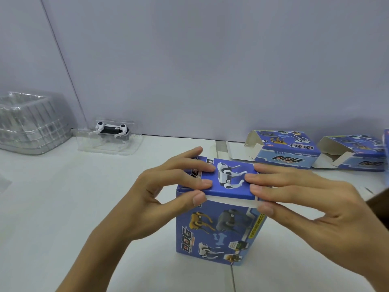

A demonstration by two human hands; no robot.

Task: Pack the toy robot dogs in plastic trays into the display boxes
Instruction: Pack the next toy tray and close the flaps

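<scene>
blue display box [219, 226] stands upright mid-table, top flap [228, 178] nearly down, pale tuck edge still showing. left hand [160, 192] and right hand [299, 197] press the flap with straight fingers, thumbs at the front edge, gripping nothing. contents hidden; judged almost packed. left to do: one toy dog in clear tray [109, 137] by the wall, two open boxes [288, 149] far right.

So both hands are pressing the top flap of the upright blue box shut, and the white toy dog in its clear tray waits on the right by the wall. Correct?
Not quite. The head view shows the white toy dog in its clear tray on the left by the wall; open boxes lie on the right. The left hand and right hand do press the top flap.
</scene>
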